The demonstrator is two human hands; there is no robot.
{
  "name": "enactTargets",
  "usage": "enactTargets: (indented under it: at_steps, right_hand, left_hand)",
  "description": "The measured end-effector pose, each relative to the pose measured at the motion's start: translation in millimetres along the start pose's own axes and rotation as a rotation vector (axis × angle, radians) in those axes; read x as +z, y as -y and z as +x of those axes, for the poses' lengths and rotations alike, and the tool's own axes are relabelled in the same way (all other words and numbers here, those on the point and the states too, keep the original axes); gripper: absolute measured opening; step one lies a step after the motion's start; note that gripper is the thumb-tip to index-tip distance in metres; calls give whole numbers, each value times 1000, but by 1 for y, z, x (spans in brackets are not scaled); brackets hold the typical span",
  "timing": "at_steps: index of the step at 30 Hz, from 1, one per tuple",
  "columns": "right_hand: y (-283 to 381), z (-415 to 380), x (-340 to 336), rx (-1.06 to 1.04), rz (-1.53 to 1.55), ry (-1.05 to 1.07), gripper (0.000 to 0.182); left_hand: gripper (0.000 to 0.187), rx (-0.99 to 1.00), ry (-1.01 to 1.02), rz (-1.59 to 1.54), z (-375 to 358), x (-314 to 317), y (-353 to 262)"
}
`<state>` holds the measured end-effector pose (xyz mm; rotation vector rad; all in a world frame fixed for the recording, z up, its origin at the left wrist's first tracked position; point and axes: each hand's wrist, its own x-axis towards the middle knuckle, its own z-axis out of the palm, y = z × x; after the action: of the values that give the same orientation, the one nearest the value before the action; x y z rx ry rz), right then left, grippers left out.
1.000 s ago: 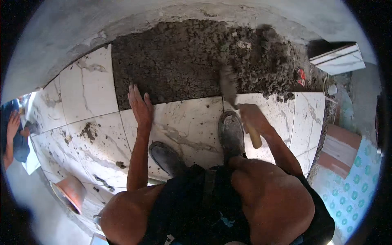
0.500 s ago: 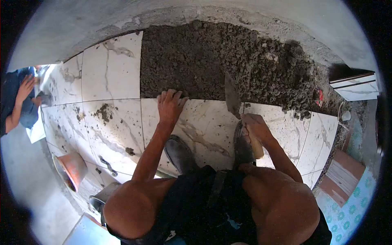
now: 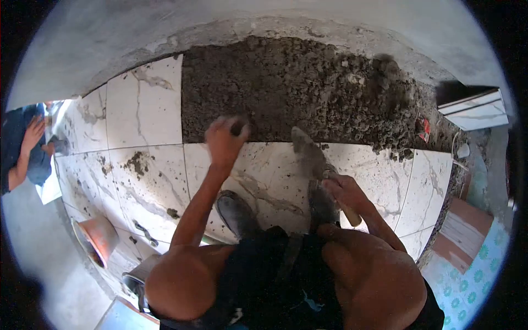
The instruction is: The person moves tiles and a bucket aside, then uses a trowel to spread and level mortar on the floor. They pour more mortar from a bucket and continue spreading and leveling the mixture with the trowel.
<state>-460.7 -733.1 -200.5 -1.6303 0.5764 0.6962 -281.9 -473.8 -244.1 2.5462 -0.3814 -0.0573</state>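
Observation:
My left hand (image 3: 224, 144) is curled, slightly blurred, at the near edge of the mortar bed (image 3: 242, 82). Between its fingers shows a dark clump of mortar (image 3: 237, 129). My right hand (image 3: 345, 191) is closed round the wooden handle of a trowel (image 3: 308, 151). The trowel's blade, smeared grey, points away and to the left over a marble-patterned floor tile (image 3: 258, 187). Its tip lies by the line where tile meets mortar.
Laid tiles (image 3: 144, 104) continue left, with mortar crumbs on them. An orange bucket (image 3: 99, 236) and a metal pail (image 3: 140, 272) stand lower left. Another person (image 3: 27, 146) crouches far left. Tile pieces (image 3: 476, 110) lean at right by the wall (image 3: 264, 22); a brown board (image 3: 463, 234) lies below.
My left hand has gone from fingers resting on the tile edge to curling round a mortar clump. The trowel's blade has swung a little left and nearer me. The view has shifted slightly.

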Motion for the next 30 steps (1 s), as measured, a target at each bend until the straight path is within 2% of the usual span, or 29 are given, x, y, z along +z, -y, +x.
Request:
enactTargets:
  at_steps: [1, 2, 3, 5, 8, 9, 10, 11, 12, 13, 15, 17, 19, 21, 23, 25, 26, 28, 30]
  right_hand:
    - [11, -2, 1, 70, -96, 73, 32]
    - [18, 1, 3, 138, -192, 143, 36]
    - [15, 8, 8, 128, -201, 155, 36]
    - [4, 22, 17, 283, 33, 171, 36]
    - [15, 44, 32, 190, 147, 85, 38]
    - [16, 54, 43, 192, 147, 89, 38]
    - [16, 66, 55, 45, 127, 24, 37]
    - [20, 77, 67, -97, 107, -40, 37]
    - [44, 85, 75, 61, 158, 130, 37]
    - [68, 93, 84, 219, 206, 298, 37]
    - [74, 117, 110, 128, 316, 466, 37]
    - [88, 129, 123, 151, 310, 470, 38]
    - [90, 133, 120, 180, 306, 462, 39]
    - [82, 133, 100, 245, 303, 331, 38]
    - [74, 120, 74, 299, 389, 113, 35]
    - [64, 109, 36, 325, 463, 192, 31]
    - [63, 102, 22, 327, 463, 177, 31]
    - [60, 84, 7, 284, 614, -52, 29]
    - [57, 83, 10, 217, 637, -78, 29]
  left_hand:
    - [30, -32, 26, -190, 17, -1, -32]
    - [41, 277, -26, -119, 26, 5, -58]
    - [49, 382, -16, -223, 25, 3, -95]
    - [49, 510, -8, -372, 10, 8, -135]
    - [43, 491, -28, -330, -14, 5, -103]
    - [39, 344, -87, -336, -23, 4, -81]
    - [36, 194, -146, -342, -33, 4, -55]
    - [33, 3, -237, -204, -48, 7, -27]
    - [32, -85, -335, -128, -59, 10, 3]
    - [32, -153, -343, -41, -71, 8, 31]
    - [32, -218, -355, 44, -85, -4, 56]
    - [33, -344, -345, 44, -94, -14, 63]
    - [34, -338, -340, 50, -96, -14, 64]
    - [34, -336, -336, 46, -96, -8, 61]
    - [36, -290, -336, 36, -94, 0, 55]
    - [37, -298, -326, 6, -93, -2, 51]
    - [37, -302, -323, -11, -91, -2, 51]
    - [38, -254, -308, -22, -97, -1, 46]
    - [38, -177, -216, 67, -96, -3, 34]
